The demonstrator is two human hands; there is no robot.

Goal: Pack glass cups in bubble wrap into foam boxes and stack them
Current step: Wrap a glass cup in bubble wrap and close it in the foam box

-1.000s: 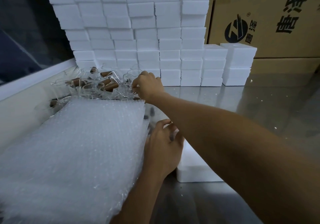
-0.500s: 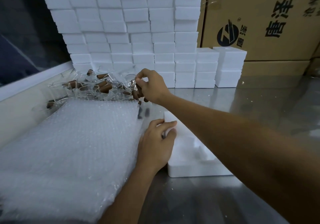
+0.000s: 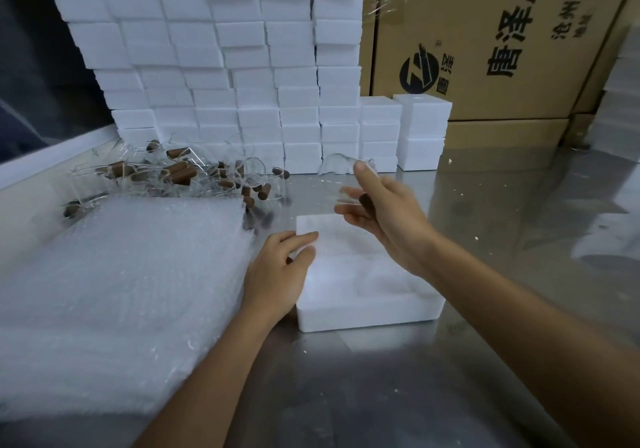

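Note:
An open white foam box (image 3: 363,312) lies on the steel table in front of me. My left hand (image 3: 277,274) rests on the box's left edge, thumb over the rim. My right hand (image 3: 384,205) grips a clear glass cup (image 3: 341,173) with a brown wooden handle, held in the air above the box's far end. A pile of the same glass cups (image 3: 180,177) lies behind a thick stack of bubble wrap sheets (image 3: 114,284) on the left.
A tall wall of stacked white foam boxes (image 3: 221,66) stands at the back, with two shorter stacks (image 3: 422,128) to its right. Printed cardboard cartons (image 3: 502,42) rise behind them. More foam shows at the far right edge (image 3: 623,101).
My right hand has lifted a cup out of the pile and carried it right, over the foam box. My left hand shifted from the bubble wrap's edge onto the box's left rim.

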